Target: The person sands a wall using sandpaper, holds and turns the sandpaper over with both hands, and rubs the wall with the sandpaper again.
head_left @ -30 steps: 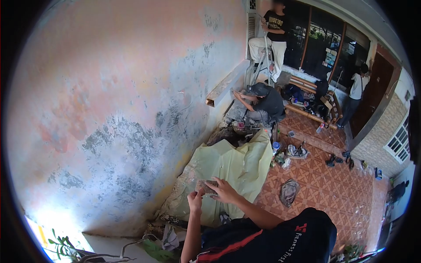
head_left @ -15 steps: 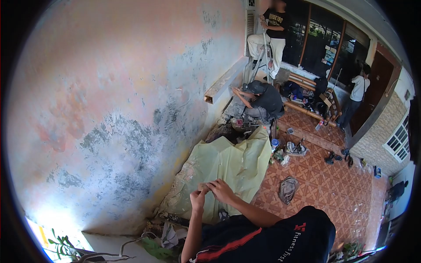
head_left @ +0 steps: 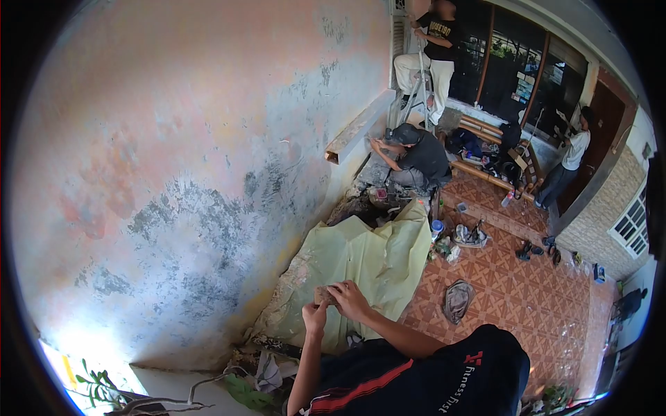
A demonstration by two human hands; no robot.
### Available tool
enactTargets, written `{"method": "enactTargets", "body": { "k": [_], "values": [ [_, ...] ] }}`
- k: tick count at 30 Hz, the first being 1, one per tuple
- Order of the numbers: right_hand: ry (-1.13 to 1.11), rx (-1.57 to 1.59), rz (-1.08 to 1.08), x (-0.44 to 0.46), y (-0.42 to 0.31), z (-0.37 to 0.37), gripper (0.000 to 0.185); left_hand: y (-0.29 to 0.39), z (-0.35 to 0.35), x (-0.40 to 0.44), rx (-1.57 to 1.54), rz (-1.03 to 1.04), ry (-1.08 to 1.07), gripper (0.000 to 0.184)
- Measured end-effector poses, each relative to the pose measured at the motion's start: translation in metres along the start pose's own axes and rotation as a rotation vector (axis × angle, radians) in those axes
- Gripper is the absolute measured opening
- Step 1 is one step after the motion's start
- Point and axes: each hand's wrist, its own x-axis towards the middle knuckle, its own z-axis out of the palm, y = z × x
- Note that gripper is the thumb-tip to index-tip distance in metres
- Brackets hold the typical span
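Observation:
Between my two hands is a small brown flat piece that looks like sandpaper (head_left: 323,296). My left hand (head_left: 314,317) pinches its lower edge from below, fingers closed. The fingers of my right hand (head_left: 349,300) bend over its right side and grip it. Both hands are in front of my torso, above a pale green sheet (head_left: 364,253) spread along the foot of the wall. To the left rises the wall (head_left: 187,173), its pink and light blue paint worn away in grey patches.
A person in dark clothes crouches by the wall (head_left: 422,156). Another stands on a ladder (head_left: 416,97), and a third is near the door (head_left: 574,149). A cluttered bamboo bench (head_left: 479,163), a grey cloth (head_left: 458,301) and shoes (head_left: 528,251) are on the tiled floor (head_left: 506,298).
The brown piece has tilted up between my hands, and more of its flat face shows. The person near the door has raised their arms.

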Motion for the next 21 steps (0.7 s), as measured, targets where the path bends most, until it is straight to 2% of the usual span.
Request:
{"method": "enactTargets", "body": {
  "k": [6,21],
  "values": [
    [0.052,0.129,0.020,0.004,0.002,-0.004,0.060,0.002,0.002,0.000,0.017,0.051,0.005,0.029],
    [0.121,0.096,0.055,0.009,0.004,-0.020,0.064,0.002,0.012,0.016,0.071,0.111,0.036,0.032]
  ]
}}
